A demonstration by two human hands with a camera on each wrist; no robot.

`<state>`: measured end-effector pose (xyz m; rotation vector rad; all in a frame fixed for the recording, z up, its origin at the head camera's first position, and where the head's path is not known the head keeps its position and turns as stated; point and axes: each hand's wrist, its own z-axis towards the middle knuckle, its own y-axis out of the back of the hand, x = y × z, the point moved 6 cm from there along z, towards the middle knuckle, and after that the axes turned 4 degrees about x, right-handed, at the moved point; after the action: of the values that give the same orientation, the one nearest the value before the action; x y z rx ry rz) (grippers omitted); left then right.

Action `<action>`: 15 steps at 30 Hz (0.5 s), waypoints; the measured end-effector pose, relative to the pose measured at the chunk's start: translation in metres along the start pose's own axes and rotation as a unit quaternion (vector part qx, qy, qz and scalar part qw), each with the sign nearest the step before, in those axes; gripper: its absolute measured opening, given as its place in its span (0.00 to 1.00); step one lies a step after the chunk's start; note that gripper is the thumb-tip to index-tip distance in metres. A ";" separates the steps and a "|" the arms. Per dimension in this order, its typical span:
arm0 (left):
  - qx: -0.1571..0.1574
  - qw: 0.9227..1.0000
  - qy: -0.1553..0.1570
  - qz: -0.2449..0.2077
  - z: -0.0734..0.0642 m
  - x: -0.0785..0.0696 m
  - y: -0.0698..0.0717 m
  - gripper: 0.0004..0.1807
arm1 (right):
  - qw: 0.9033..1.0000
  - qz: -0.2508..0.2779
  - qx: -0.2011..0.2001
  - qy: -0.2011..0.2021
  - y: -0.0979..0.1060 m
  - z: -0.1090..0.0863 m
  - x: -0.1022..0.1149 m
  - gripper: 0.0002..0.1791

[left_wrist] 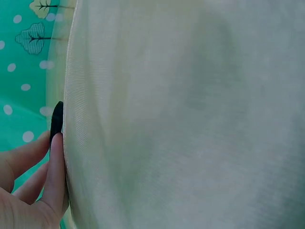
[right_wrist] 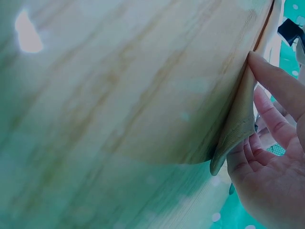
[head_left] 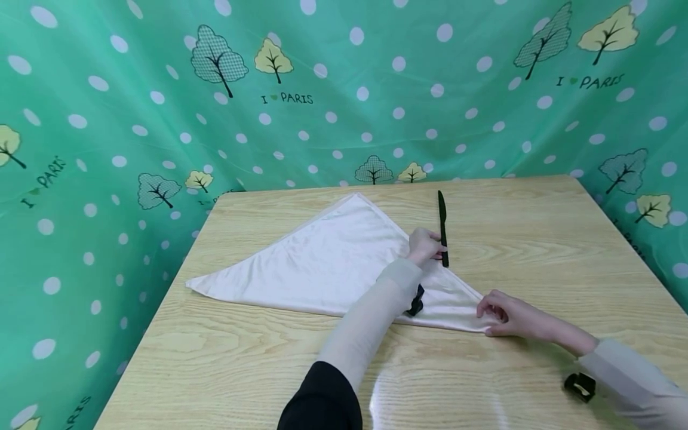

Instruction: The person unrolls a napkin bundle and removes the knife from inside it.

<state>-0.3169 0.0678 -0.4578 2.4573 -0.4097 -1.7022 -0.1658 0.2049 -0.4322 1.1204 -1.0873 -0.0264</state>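
A white satiny cloth (head_left: 317, 257), folded into a triangle, lies on the wooden table with its peak at the back. My left hand (head_left: 424, 243) reaches across it and pinches the handle of a black table knife (head_left: 442, 212) by the cloth's right slanting edge. In the left wrist view, thumb and fingers stand on both sides of the dark knife (left_wrist: 56, 119). The right hand (head_left: 513, 315) pinches the cloth's right corner, thumb towards the front edge. From the right wrist, that corner (right_wrist: 238, 124) appears between thumb and fingers, slightly curled.
Wood-grain table (head_left: 226, 358) surrounds the cloth. A green curtain (head_left: 333, 119) with dots and trees hangs behind and beside it. Small black devices sit at the left wrist (head_left: 415, 300) and right wrist (head_left: 580, 386). The left forearm crosses over the cloth's front edge.
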 end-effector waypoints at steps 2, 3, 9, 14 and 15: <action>-0.004 1.000 -0.007 0.009 0.000 0.000 0.000 0.14 | 1.000 0.002 -0.001 0.001 0.000 0.000 0.000 0.13; -0.005 1.000 -0.008 0.013 0.001 0.000 -0.001 0.14 | 1.000 0.002 -0.001 0.002 -0.001 0.000 0.000 0.13; -0.009 1.000 -0.011 0.028 0.002 0.000 -0.002 0.14 | 1.000 0.001 0.000 0.001 -0.002 0.001 -0.002 0.13; 0.002 1.000 -0.023 0.021 0.001 -0.001 -0.002 0.16 | 1.000 0.000 0.002 -0.005 -0.001 0.001 -0.003 0.13; 0.006 0.999 -0.026 0.019 0.000 -0.002 -0.001 0.16 | 1.000 -0.001 0.003 -0.007 -0.001 0.001 -0.003 0.13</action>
<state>-0.3172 0.0696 -0.4567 2.4021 -0.4695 -1.7560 -0.1675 0.2059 -0.4350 1.1284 -1.1001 -0.0324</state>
